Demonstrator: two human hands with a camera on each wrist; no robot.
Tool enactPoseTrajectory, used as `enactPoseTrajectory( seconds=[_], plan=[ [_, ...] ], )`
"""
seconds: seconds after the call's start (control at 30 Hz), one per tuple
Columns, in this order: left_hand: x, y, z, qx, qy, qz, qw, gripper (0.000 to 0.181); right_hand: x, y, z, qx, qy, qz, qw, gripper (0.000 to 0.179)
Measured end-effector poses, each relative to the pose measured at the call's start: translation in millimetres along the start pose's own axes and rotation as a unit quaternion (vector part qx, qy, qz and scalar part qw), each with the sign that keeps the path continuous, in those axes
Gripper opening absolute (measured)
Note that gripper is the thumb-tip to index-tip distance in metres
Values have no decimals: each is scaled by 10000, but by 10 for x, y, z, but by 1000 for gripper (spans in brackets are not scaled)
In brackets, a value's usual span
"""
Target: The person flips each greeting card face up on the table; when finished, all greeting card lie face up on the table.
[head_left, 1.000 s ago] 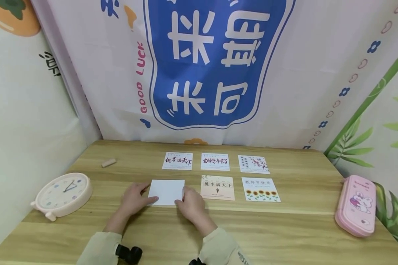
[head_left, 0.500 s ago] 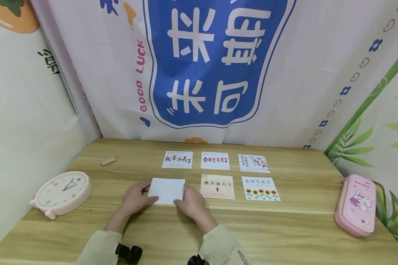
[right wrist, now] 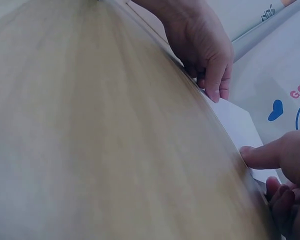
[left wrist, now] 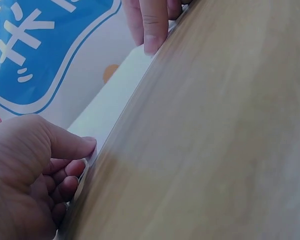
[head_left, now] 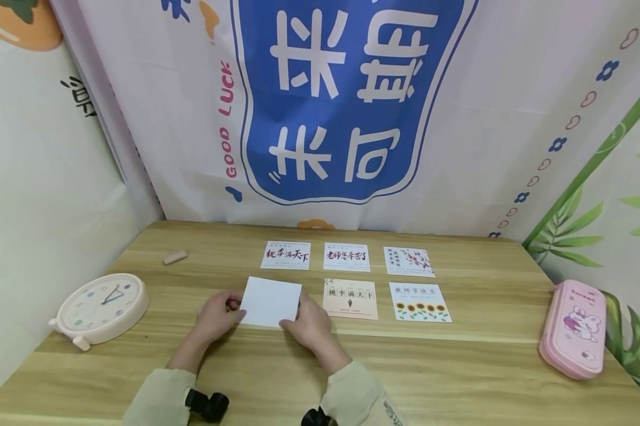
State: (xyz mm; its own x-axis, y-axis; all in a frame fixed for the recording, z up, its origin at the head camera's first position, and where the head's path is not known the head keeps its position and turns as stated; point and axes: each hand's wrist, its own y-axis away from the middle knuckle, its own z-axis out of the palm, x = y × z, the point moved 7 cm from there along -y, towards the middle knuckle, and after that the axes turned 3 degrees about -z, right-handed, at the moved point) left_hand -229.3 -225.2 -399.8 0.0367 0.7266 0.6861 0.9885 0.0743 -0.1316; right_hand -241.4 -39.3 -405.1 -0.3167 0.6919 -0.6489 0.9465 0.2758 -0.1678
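A blank white card is between my two hands in the head view, its far edge raised and turned slightly. My left hand pinches its left side, thumb on top near the lower corner and fingers beneath. On the opposite side, my right hand grips the card with its thumb at the near right corner. The left wrist view has the left thumb on the card's near edge. In the right wrist view, the right thumb presses on the same white surface. The card's underside is hidden.
Several printed cards lie flat beyond and to the right, including a sunflower card and a cream card. A round clock lies at left, with a small beige stick behind it. A pink pencil case is at right.
The white card's far edge has risen and the card has turned slightly clockwise. The left thumb has shifted toward the card's left edge. Both hands stay nearly in place.
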Motion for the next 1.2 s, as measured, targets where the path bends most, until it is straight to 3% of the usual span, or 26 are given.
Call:
enactPoseTrajectory(
  seconds=[0.2, 0.3, 0.5, 0.6, 0.7, 0.8, 1.0, 1.07, 1.2],
  plan=[
    [-14, 8, -2, -30, 421, -262, 9988, 20, 40, 23, -28, 316, -453, 11, 9985, 46],
    [-41, 16, -16, 35, 660, -415, 9970, 19, 44, 31, -48, 582, -941, 99, 9938, 43],
    [-140, -10, -34, 395, 1458, -827, 9851, 18, 74, 29, -110, 1393, -2172, 186, 9660, 9],
    [-181, -18, -38, 543, 2037, -1013, 9723, 19, 95, 13, -89, 1426, -3040, 239, 9416, 4],
    [-194, -22, -47, 646, 2497, -1092, 9600, 20, 117, 0, -30, 1215, -3996, 386, 9078, 10],
    [-178, -22, -44, 606, 3008, -1096, 9454, 20, 160, -19, 24, 1108, -4568, 498, 8812, 17],
    [-122, -8, -8, 183, 4305, -1163, 8949, 28, 224, -31, 70, 890, -5323, 966, 8363, 34],
    [-109, 3, -6, 52, 4568, -1243, 8808, 35, 198, -12, 39, 792, -5458, 1098, 8269, 36],
    [-89, 22, -17, -117, 5032, -1228, 8553, 38, 210, -7, 47, 673, -5548, 1149, 8212, 38]
  ],
)
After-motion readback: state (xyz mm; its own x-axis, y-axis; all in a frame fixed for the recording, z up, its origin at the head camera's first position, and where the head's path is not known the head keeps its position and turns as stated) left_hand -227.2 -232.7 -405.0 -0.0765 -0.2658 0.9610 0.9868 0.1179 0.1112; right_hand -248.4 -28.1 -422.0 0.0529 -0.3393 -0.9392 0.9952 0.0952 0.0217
